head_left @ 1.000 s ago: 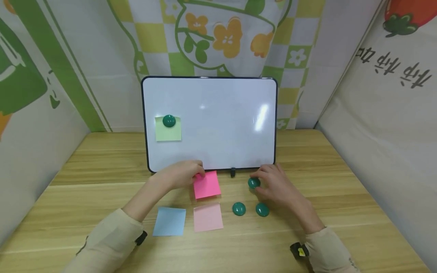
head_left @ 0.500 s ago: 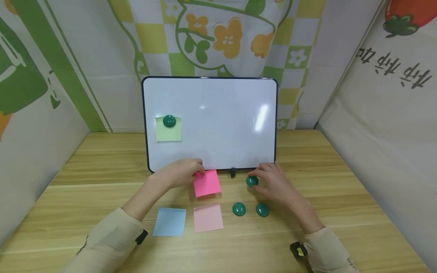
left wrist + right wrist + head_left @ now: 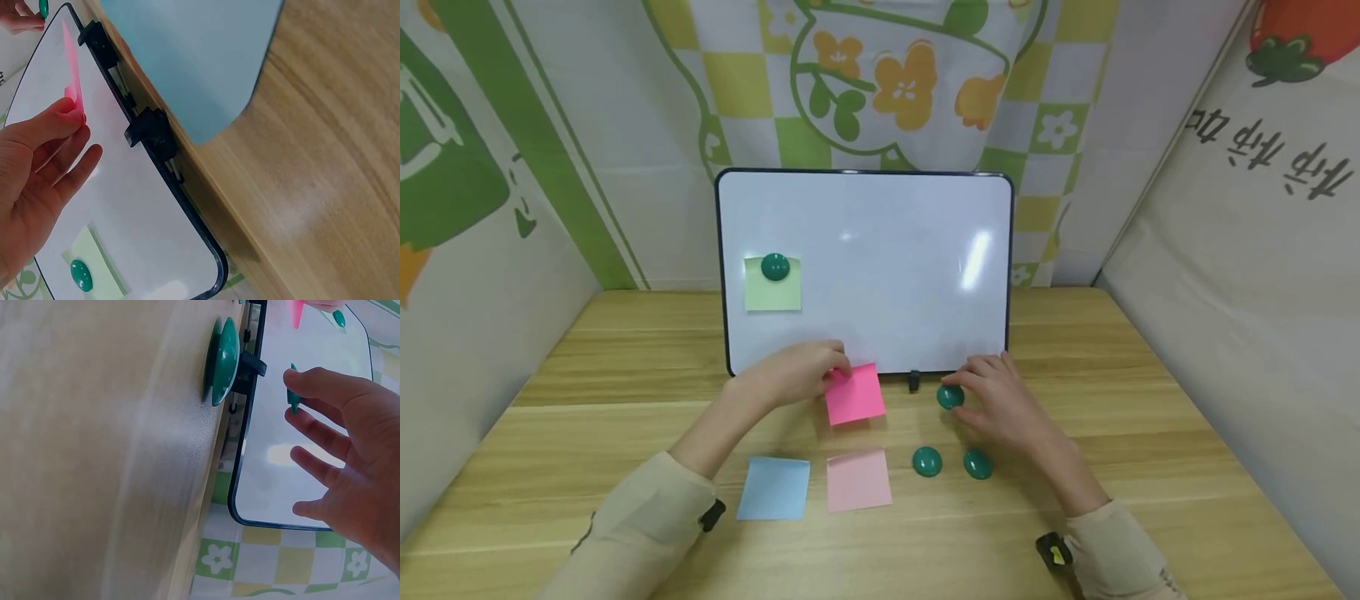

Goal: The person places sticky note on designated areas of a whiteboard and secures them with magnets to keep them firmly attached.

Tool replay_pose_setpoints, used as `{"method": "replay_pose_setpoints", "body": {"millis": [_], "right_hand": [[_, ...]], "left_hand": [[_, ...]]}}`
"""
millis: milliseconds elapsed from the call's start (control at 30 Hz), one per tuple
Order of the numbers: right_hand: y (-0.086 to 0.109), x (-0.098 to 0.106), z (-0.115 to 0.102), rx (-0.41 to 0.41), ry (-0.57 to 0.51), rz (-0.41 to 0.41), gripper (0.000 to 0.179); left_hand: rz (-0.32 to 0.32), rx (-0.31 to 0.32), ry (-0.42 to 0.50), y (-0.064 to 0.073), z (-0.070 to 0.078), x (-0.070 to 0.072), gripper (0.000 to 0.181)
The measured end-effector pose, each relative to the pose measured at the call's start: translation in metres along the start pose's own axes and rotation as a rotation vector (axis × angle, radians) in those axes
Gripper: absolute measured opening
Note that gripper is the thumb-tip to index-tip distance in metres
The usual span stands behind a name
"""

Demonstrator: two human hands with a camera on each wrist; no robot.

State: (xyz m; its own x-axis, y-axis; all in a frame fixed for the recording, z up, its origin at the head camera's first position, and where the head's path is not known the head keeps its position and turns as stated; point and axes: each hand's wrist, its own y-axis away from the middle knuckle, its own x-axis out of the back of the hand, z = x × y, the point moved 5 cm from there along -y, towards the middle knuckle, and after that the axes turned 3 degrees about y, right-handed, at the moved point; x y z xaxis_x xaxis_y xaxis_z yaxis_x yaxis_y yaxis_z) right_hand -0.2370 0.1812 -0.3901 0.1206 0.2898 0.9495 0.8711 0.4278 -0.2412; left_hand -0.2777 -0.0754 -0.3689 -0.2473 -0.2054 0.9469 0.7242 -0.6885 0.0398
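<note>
My left hand [image 3: 797, 372] pinches a bright pink sticky note [image 3: 856, 395] by its upper left corner, in front of the whiteboard's lower edge. In the left wrist view the note [image 3: 73, 69] stands edge-on between thumb and fingers. My right hand [image 3: 1003, 398] holds a round green magnet [image 3: 951, 397] between thumb and fingertips, near the board's lower right corner. In the right wrist view this magnet [image 3: 293, 390] is pinched while the other fingers spread loosely. The whiteboard [image 3: 880, 250] bears a light green note [image 3: 772, 293] under another green magnet [image 3: 775, 267].
On the wooden table [image 3: 1000, 542] lie a blue note [image 3: 773, 489] and a pale pink note [image 3: 859, 481]. Two green magnets lie to their right, one nearer [image 3: 927, 462], one farther right [image 3: 977, 463]. A black clip [image 3: 913, 381] holds the board's lower edge.
My left hand has lifted the bright pink note slightly upward toward the whiteboard. My right hand has moved its magnet a little to the left and up.
</note>
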Motion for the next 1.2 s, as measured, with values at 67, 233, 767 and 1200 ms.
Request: {"method": "replay_pose_setpoints", "body": {"millis": [67,233,767,1200], "right_hand": [[-0.001,0.001,-0.001,0.006,-0.004,0.009,0.037],[-0.002,0.003,-0.005,0.022,-0.003,0.032,0.036],[-0.011,0.011,-0.018,0.081,0.023,0.089,0.037],[-0.018,0.019,-0.033,0.175,0.027,0.172,0.039]], "left_hand": [[0.007,0.001,0.0,0.0,-0.001,0.001,0.025],[0.026,0.011,-0.003,0.0,-0.003,0.004,0.026],[0.095,-0.011,-0.023,-0.002,-0.01,0.016,0.026],[0.152,-0.014,-0.036,-0.002,-0.013,0.027,0.026]]}}
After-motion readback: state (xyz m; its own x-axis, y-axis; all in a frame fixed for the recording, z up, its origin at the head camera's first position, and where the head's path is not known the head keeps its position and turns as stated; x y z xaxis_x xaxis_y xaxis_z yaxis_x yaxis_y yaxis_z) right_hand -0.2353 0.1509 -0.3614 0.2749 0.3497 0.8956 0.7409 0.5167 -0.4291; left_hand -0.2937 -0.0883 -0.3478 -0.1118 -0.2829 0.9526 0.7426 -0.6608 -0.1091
